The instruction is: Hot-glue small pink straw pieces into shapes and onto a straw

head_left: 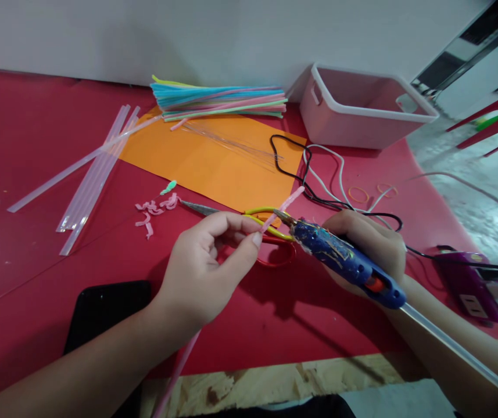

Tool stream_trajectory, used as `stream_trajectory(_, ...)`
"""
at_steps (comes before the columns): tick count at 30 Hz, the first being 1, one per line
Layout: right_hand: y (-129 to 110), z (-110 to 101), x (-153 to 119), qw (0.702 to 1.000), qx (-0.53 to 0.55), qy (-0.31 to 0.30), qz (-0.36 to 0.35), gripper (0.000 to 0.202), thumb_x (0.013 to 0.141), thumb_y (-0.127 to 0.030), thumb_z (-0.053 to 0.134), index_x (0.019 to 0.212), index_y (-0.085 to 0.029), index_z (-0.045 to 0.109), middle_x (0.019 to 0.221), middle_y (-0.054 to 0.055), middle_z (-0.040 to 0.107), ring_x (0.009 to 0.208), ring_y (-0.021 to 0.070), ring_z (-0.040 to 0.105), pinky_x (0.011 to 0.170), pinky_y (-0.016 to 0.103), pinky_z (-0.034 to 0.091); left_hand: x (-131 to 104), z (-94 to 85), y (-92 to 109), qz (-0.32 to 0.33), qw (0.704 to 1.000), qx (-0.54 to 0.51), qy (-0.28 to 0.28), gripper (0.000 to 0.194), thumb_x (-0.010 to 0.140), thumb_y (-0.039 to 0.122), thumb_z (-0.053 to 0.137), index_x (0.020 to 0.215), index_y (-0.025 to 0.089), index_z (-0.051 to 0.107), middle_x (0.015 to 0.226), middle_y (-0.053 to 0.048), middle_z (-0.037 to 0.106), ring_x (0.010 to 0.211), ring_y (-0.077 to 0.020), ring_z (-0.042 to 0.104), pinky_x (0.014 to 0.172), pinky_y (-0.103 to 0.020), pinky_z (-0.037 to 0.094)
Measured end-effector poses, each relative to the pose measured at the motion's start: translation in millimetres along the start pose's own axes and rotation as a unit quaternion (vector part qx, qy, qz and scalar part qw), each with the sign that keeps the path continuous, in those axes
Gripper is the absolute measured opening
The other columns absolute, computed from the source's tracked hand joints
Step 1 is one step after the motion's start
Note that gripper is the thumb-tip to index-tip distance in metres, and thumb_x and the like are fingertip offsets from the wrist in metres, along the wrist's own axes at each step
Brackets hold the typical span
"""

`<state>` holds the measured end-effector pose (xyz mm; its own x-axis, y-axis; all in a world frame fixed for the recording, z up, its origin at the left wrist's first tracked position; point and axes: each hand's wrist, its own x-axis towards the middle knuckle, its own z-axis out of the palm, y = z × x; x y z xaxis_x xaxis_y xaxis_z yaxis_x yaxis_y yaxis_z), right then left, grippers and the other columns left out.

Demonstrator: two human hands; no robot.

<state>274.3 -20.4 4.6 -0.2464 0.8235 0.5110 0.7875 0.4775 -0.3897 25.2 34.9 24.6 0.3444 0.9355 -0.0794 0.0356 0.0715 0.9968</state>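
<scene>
Between thumb and forefinger, my left hand [207, 261] pinches a pink pipe cleaner [291, 198]. Its short end sticks up to the right, and a long pink length hangs down below the hand. My right hand [366, 244] is wrapped round a blue glue gun [336, 255] crusted with old glue. The gun's nozzle meets or nearly meets the pipe cleaner just above my left fingertips. A clear glue stick [462, 348] runs out of the gun's back end. Behind my left fingers lie scissors [200, 208] with yellow and red handles, partly hidden.
Pipe cleaners [218, 101] lie bundled on an orange sheet [214, 157] at the back, beside a pink bin [344, 119]. Glue sticks [96, 168], pink scraps [146, 223] and a black phone [104, 307] are on the left. Cords [340, 203] trail toward a purple power strip [470, 284].
</scene>
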Motion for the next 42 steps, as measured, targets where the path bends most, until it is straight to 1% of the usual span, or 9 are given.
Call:
stream_trajectory(4,-1.0,-0.2,0.4,1.000,0.001,-0.004,-0.001,0.013,0.088,-0.008,0.062,0.089,-0.020,0.058,0.076,0.000,0.061,0.065,0.0115,0.058,0.059,0.024,0.046,-1.4,-0.6,-0.7,-0.004,1.000,-0.006,-0.002,0.005,0.087,0.022,0.073,0.087,0.017,0.071,0.076,0.002,0.073,0.070,-0.0076,0.067,0.063,-0.011,0.053)
stream_trajectory(11,-4.0,-1.3,2.1,1.000,0.001,-0.004,-0.017,0.010,0.090,-0.011,0.060,0.089,-0.021,0.058,0.074,0.000,0.062,0.063,0.0121,0.059,0.057,0.024,0.047,0.4,1.1,1.1,-0.012,1.000,-0.017,-0.001,0.006,0.086,0.020,0.074,0.085,0.017,0.070,0.075,0.003,0.073,0.069,-0.0061,0.067,0.064,-0.009,0.053)
stream_trajectory(18,-5.7,-2.5,4.0,0.999,0.016,-0.012,-0.028,0.009,0.091,-0.012,0.058,0.090,-0.021,0.058,0.075,0.003,0.063,0.065,0.0140,0.060,0.058,0.026,0.048,0.7,0.4,1.6,-0.016,1.000,-0.018,-0.004,0.005,0.086,0.021,0.075,0.085,0.017,0.071,0.077,0.002,0.074,0.071,-0.0064,0.068,0.067,-0.010,0.055)
stream_trajectory(25,-5.5,-2.8,4.6,0.999,0.013,-0.017,-0.036,0.007,0.092,-0.014,0.058,0.092,-0.021,0.058,0.076,0.003,0.063,0.066,0.0141,0.061,0.059,0.026,0.048,1.0,1.2,2.0,-0.016,0.999,-0.046,-0.005,0.006,0.083,0.018,0.076,0.082,0.018,0.071,0.075,0.004,0.073,0.070,-0.0057,0.068,0.066,-0.009,0.054)
stream_trajectory(28,-5.7,-2.0,5.0,0.999,0.010,-0.016,-0.046,0.006,0.094,-0.016,0.058,0.091,-0.021,0.058,0.075,0.002,0.063,0.065,0.0139,0.061,0.059,0.026,0.049,1.3,1.3,2.6,-0.019,0.998,-0.053,-0.003,0.007,0.083,0.018,0.077,0.079,0.017,0.071,0.073,0.004,0.073,0.069,-0.0060,0.068,0.065,-0.010,0.055)
stream_trajectory(31,-6.2,-1.2,4.9,0.999,0.012,-0.011,-0.041,0.007,0.095,-0.016,0.057,0.090,-0.021,0.059,0.075,0.002,0.063,0.065,0.0138,0.061,0.059,0.026,0.049,1.5,1.0,3.2,-0.024,0.998,-0.056,-0.004,0.008,0.083,0.019,0.077,0.078,0.018,0.071,0.073,0.003,0.073,0.069,-0.0069,0.068,0.065,-0.012,0.056)
stream_trajectory(37,-6.8,-1.6,5.7,0.999,0.015,-0.015,-0.047,0.008,0.096,-0.018,0.056,0.090,-0.021,0.060,0.075,0.003,0.065,0.065,0.0144,0.062,0.058,0.026,0.050,1.2,1.3,3.5,-0.023,0.999,-0.047,-0.003,0.007,0.080,0.020,0.078,0.078,0.017,0.071,0.076,0.000,0.075,0.070,-0.0117,0.071,0.067,-0.019,0.059)
stream_trajectory(42,-6.9,-1.7,6.5,0.998,0.010,-0.012,-0.053,0.009,0.097,-0.016,0.056,0.089,-0.019,0.061,0.074,0.003,0.064,0.065,0.0138,0.064,0.059,0.024,0.051,1.0,1.6,4.1,-0.030,0.998,-0.050,-0.004,0.008,0.078,0.020,0.079,0.078,0.017,0.071,0.076,0.000,0.076,0.070,-0.0120,0.071,0.065,-0.019,0.059)
